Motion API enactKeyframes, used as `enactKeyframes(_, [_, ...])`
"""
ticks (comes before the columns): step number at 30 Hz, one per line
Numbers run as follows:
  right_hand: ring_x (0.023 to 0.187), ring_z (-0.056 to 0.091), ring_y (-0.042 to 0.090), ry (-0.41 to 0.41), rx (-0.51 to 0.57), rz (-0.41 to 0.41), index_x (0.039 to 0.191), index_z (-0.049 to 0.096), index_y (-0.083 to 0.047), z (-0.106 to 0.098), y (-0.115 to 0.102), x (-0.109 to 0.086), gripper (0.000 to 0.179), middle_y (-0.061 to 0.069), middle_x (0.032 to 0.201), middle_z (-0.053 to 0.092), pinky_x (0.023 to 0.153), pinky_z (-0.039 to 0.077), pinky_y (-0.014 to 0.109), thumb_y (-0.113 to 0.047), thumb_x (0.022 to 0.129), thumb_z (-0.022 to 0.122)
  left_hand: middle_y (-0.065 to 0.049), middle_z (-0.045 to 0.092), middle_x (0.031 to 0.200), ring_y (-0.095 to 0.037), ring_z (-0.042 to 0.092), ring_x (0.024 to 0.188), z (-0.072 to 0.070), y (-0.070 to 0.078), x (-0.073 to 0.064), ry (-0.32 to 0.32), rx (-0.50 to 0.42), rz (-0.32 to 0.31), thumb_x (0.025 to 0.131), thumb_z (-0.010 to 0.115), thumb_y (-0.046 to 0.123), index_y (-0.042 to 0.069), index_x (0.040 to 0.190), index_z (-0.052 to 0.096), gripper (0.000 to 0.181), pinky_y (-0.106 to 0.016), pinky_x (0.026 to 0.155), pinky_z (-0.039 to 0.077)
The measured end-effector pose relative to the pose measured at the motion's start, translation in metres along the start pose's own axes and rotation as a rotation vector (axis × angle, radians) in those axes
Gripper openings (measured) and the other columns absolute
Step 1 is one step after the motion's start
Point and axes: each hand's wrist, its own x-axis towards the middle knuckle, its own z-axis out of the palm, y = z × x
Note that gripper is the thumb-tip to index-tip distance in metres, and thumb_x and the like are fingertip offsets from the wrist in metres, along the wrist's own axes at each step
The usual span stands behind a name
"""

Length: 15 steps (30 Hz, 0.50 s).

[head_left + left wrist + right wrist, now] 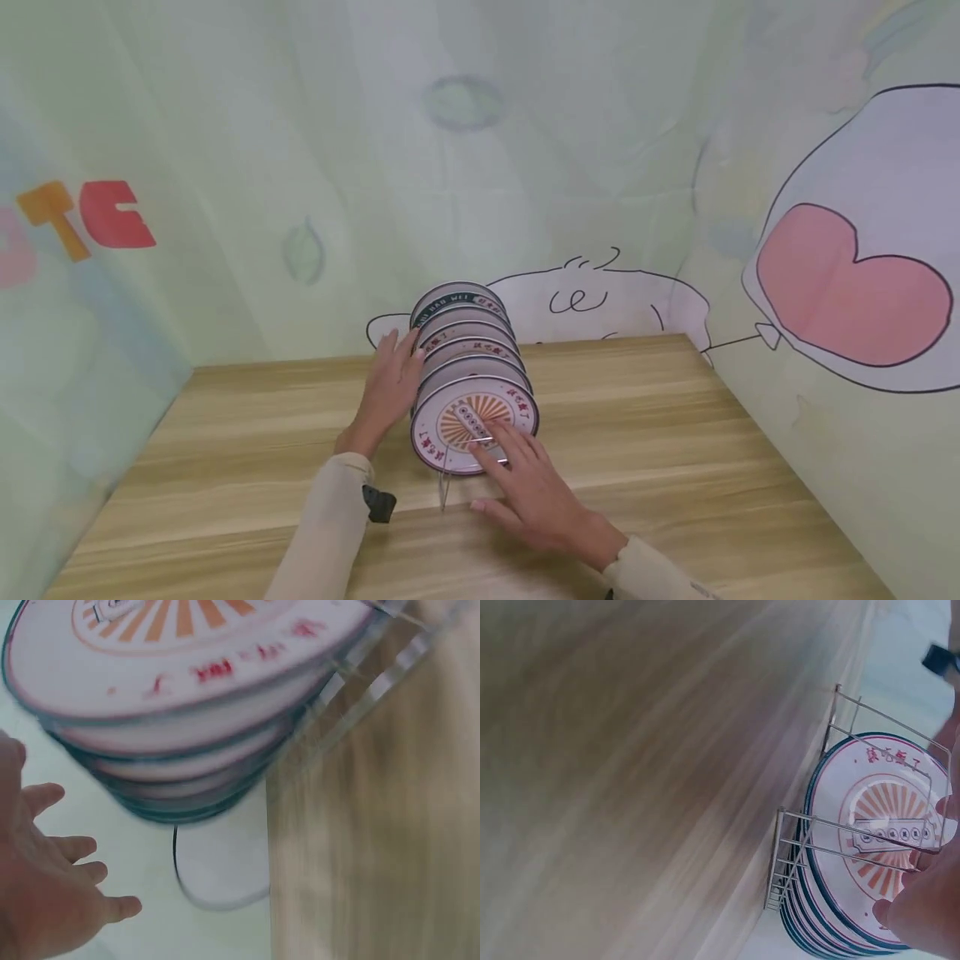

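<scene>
Several white plates with dark rims stand on edge in a row, in a metal wire dish rack [778,851]. The front plate [450,421] carries an orange sunburst and red characters. My left hand [386,387] is at the left side of the row, its fingers extended near the plate rims; in the left wrist view a gap shows between the fingers and the plates. At the front, my right hand [536,492] has its fingertips at the front plate's face and the rack's front wire, thumb apart. Much of the rack is hidden behind the plates in the head view.
The rack stands on a wood-grain table [637,467]. Behind and at both sides hang pale printed curtains [360,167], with a balloon and heart drawing [847,287] at the right. A black wrist strap [379,504] is on the left sleeve.
</scene>
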Motion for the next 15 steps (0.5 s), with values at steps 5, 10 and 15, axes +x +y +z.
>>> enactKeyframes(5, [0.141, 0.019, 0.030, 0.040, 0.028, 0.048, 0.144, 0.033, -0.018, -0.006, -0.002, -0.007, 0.066, 0.010, 0.153, 0.022, 0.109, 0.022, 0.054, -0.044, 0.087, 0.056, -0.021, 0.015, 0.152, -0.041, 0.009, 0.141, -0.017, -0.011, -0.032, 0.030, 0.157, 0.012, 0.098, 0.031, 0.039, 0.015, 0.144, 0.031, 0.051, -0.062, 0.109, 0.008])
enactKeyframes(10, [0.141, 0.022, 0.030, 0.036, 0.027, 0.079, 0.143, 0.033, -0.017, -0.006, -0.004, -0.015, 0.064, 0.009, 0.152, 0.026, 0.107, 0.024, 0.053, -0.046, 0.090, 0.051, -0.025, 0.020, 0.149, -0.043, 0.015, 0.138, -0.027, -0.020, -0.065, 0.048, 0.236, 0.011, 0.097, 0.037, 0.035, 0.012, 0.143, 0.033, 0.051, -0.065, 0.105, 0.014])
enactKeyframes(15, [0.140, 0.023, 0.029, 0.007, 0.023, 0.087, 0.143, 0.033, -0.015, 0.003, -0.008, -0.022, 0.063, 0.009, 0.151, 0.028, 0.106, 0.025, 0.054, -0.046, 0.091, 0.049, -0.030, 0.018, 0.148, -0.048, 0.014, 0.136, -0.027, -0.036, -0.100, -0.016, 0.259, -0.097, 0.097, 0.039, 0.033, 0.007, 0.142, 0.032, 0.052, -0.068, 0.103, 0.013])
